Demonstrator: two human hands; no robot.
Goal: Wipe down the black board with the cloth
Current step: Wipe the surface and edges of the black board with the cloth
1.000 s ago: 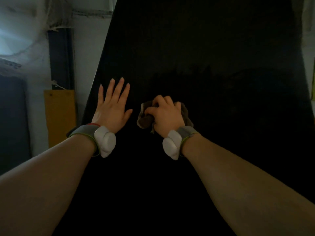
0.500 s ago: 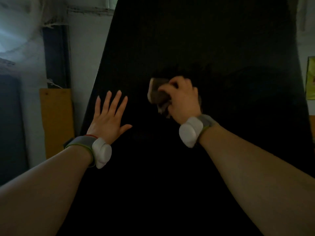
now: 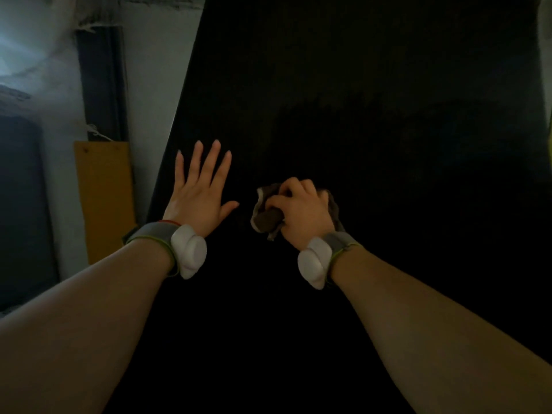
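A tall black board [image 3: 373,100] fills most of the view and leans away from me. My left hand [image 3: 198,194] lies flat on it near its left edge, fingers straight and spread. My right hand [image 3: 301,215] grips a bunched brown cloth [image 3: 265,216] with a pale edge and presses it against the board at mid height, just right of the left hand. Part of the cloth is hidden under the fingers. Both wrists wear grey bands with white pods.
Left of the board stands a pale wall with a dark vertical post [image 3: 101,85]. A yellow-brown panel [image 3: 104,198] leans against the wall beside the board's left edge. A dark shape [image 3: 21,204] occupies the far left. A yellowish strip [image 3: 549,121] shows at the right edge.
My right hand swept the cloth up the board and then back down to about its earlier spot. The left hand stayed flat on the board.
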